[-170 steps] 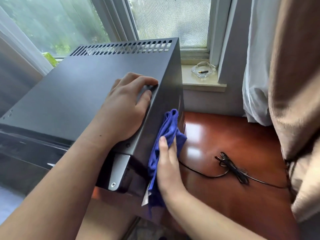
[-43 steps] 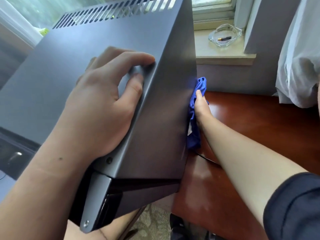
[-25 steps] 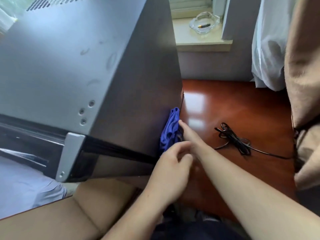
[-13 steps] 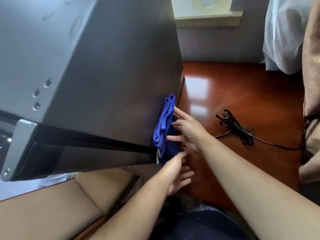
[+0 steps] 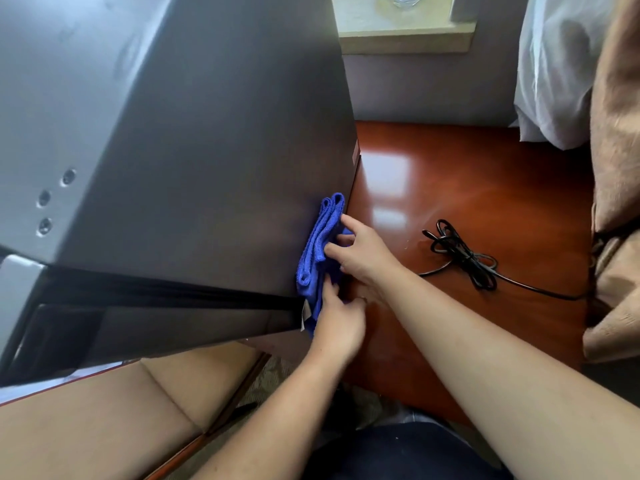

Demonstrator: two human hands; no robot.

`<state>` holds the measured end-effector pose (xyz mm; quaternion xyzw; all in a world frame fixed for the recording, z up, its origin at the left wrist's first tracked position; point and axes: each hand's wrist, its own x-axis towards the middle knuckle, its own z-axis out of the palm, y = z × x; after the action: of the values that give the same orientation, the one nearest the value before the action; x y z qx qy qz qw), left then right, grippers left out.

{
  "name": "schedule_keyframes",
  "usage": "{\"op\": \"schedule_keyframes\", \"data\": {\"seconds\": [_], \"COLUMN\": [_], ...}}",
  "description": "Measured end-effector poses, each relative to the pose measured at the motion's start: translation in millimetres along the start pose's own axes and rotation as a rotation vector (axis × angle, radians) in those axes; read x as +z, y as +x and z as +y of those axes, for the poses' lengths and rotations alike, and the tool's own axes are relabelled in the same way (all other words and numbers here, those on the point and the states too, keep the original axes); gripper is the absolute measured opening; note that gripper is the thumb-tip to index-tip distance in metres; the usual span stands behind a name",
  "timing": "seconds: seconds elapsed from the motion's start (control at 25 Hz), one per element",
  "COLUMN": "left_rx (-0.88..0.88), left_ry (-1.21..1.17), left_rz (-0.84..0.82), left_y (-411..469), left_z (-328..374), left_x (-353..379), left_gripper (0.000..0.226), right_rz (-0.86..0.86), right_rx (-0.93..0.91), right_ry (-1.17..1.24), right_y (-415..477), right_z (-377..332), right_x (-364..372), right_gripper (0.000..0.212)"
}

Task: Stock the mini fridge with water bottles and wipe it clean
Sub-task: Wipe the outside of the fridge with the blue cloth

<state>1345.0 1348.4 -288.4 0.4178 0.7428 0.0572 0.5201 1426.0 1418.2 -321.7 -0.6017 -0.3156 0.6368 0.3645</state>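
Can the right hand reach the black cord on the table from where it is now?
Probably yes. The right hand rests on the cloth, and only bare table lies between it and the cord.

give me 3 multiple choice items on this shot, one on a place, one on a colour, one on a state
1. Where is the cloth?
A. on the windowsill
B. against the side of the fridge
C. on the floor

2. What colour is the cloth?
A. blue
B. yellow
C. white

3. How does the black cable lie on the wooden top?
A. stretched out straight
B. bundled and tied in a bunch
C. wound round the fridge

Key:
1 B, the right hand presses the cloth to the fridge's side near its lower corner, with the left hand at the cloth's lower end.
2 A, it is bright blue against the dark panel.
3 B, its loops are gathered in a knot-like bunch with one strand trailing off to the right.
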Motion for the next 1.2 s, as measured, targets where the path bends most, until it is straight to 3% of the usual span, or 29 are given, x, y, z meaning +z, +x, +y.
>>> {"op": "schedule_keyframes", "data": {"seconds": [0.16, 0.56, 0.84, 1.0, 1.2], "left_rx": [-0.016, 0.101, 0.28, 0.267, 0.258], "left_ry": [-0.031, -0.091, 0.035, 0.11, 0.156], "left_rz": [0.064, 0.173, 0.185, 0.132, 0.06], "left_y": [-1.9, 53.8, 97.3, 110.3, 119.0], "left_z": [-12.3, 13.1, 87.6, 117.6, 105.2], "left_x": [-0.2, 8.3, 12.9, 17.2, 16.6], "left_gripper": [0.064, 0.054, 0.066, 0.079, 0.088], "right_rz": [-0.032, 0.075, 0.082, 0.102, 0.083], "right_rx": [0.056, -0.109, -0.138, -0.104, -0.076], "right_ry": [0.121, 0.119, 0.093, 0.103, 0.182], "right_y": [-3.8, 50.6, 137.0, 183.7, 188.2], "right_z": [25.0, 15.6, -23.3, -24.8, -13.0], "right_x": [18.2, 11.5, -28.5, -42.2, -40.8], "right_gripper": [0.059, 0.053, 0.052, 0.047, 0.051]}}
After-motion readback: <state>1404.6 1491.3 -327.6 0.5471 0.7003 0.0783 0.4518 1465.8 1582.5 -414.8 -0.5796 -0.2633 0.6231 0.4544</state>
